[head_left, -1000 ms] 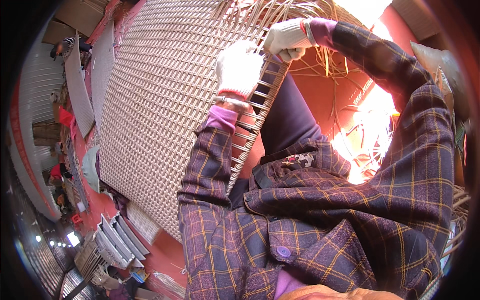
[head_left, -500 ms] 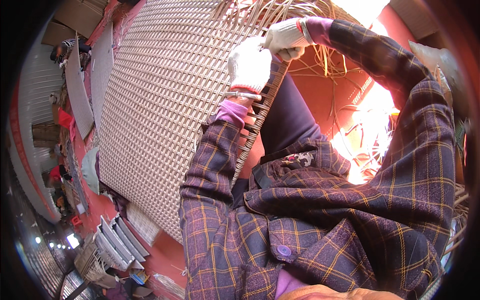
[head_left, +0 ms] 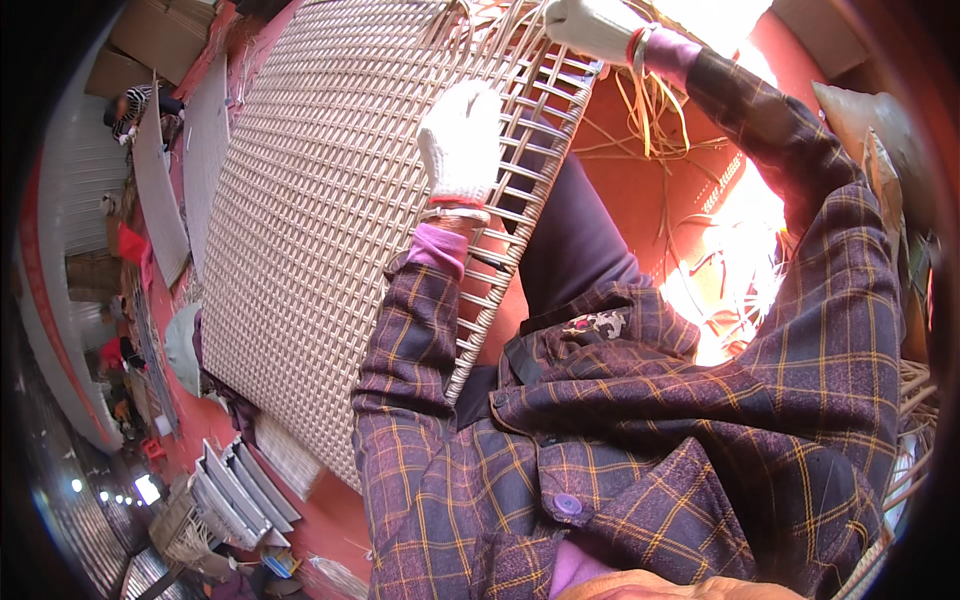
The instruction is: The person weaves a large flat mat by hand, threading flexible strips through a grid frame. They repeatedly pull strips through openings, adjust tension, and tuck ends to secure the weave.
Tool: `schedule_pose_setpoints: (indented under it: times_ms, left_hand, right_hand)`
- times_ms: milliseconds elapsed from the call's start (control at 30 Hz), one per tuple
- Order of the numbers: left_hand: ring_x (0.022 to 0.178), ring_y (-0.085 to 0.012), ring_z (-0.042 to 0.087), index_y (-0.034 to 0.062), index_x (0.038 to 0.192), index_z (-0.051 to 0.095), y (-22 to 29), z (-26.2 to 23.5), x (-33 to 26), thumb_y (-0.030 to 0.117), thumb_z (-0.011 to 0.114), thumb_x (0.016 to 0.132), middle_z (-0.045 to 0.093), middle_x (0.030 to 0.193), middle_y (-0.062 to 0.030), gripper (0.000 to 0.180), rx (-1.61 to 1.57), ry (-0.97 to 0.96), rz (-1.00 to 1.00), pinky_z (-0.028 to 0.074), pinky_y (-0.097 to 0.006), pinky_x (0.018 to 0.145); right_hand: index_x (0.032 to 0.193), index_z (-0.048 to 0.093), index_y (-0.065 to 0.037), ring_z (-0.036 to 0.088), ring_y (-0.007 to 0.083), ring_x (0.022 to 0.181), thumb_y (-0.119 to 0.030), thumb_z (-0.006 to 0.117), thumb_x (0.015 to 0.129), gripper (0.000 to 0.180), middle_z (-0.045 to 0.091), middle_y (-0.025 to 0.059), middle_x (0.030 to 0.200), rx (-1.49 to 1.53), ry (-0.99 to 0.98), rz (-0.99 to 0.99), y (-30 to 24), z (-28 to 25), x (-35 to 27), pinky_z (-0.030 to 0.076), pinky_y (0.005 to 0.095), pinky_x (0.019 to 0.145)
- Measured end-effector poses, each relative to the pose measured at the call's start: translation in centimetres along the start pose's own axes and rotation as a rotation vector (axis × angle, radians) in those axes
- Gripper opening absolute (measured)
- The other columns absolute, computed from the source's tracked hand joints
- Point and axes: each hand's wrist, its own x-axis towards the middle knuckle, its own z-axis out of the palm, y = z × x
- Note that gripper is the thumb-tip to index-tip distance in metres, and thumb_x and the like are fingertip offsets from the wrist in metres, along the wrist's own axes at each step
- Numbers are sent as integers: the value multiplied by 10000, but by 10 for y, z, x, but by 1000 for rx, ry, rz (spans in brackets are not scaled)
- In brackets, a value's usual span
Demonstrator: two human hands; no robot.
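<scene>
A large woven rattan-like panel [head_left: 320, 200] of pale beige strands lies tilted across my left side and lap. Along its right side, bare cross strands span a gap to a wrapped edge bar [head_left: 535, 215]. My left hand [head_left: 460, 140], in a white knit glove, lies on the weave beside this gap, fingers bent and pressed together; glare hides what they grip. At the panel's far right corner my right hand [head_left: 595, 30], also gloved, is closed among loose strands [head_left: 510, 30]. What it holds is hidden.
Long tan strands [head_left: 655, 120] hang and lie on the red floor [head_left: 640, 190] to the right. Flat panels [head_left: 160, 185] and stacked grey angled pieces [head_left: 235, 490] stand at left. Another person [head_left: 135, 105] is at the far left.
My hands have parted: the right moved away to the far right corner, the left slid left onto the weave. More of the open gap beside the edge bar now shows.
</scene>
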Motion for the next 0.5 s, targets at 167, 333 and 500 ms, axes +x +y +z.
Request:
schedule_pose_setpoints:
  times_ms: [167,333,500]
  left_hand:
    - [744,-195,768,5,1157,776,8,3,28,245,678,1053,806,1010,-132,279,-262,-251,51,623,-335,725]
    - [690,-150,743,-14,1056,773,9,14,33,238,674,1049,793,900,-104,271,-567,-362,-396,585,-283,627]
    - [638,-90,668,16,991,783,-19,24,35,224,690,1046,762,804,-46,235,-295,-312,-119,516,-249,552]
  right_hand:
    - [875,754,-64,697,269,651,-138,683,966,137,702,107,716,-588,283,222,-35,12,-3,550,425,639]
    - [969,778,-65,662,149,540,-245,602,1035,259,697,46,655,-147,227,567,-63,19,-5,529,330,533]
    - [1002,743,-89,643,126,521,-126,541,1007,206,695,57,679,158,-19,908,-28,14,-10,464,266,451]
